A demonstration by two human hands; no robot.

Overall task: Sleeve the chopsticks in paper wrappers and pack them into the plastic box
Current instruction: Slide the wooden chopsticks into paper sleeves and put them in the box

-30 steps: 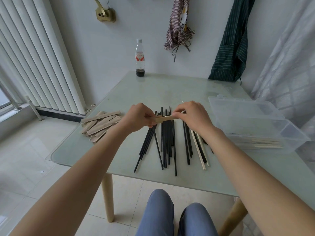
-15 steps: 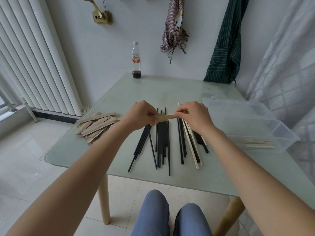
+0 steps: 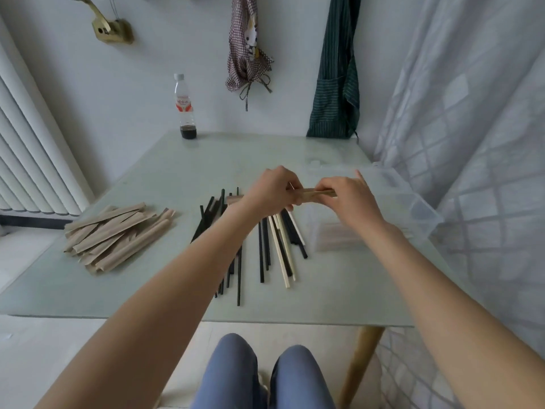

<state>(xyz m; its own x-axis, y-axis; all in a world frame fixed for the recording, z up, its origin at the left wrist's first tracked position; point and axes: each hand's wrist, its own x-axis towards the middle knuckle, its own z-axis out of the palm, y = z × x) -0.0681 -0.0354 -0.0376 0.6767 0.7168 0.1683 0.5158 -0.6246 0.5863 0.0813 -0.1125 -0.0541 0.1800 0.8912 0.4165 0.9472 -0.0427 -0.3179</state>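
A pale green glass table [image 3: 206, 172] on light wooden legs [image 3: 358, 361] stands against a white wall. At its far edge, left of centre, a clear plastic bottle [image 3: 185, 106] stands upright with a little dark liquid in the bottom. On the left part of the top lies a loose heap of brown paper wrappers [image 3: 115, 234], overlapping at slightly different angles. In the middle lie loose chopsticks [image 3: 267, 255], mostly black with a few pale ones on the right side, roughly parallel and pointing toward the near edge. On the right rests a clear plastic box [image 3: 413, 208], holding wrapped pairs at its bottom.
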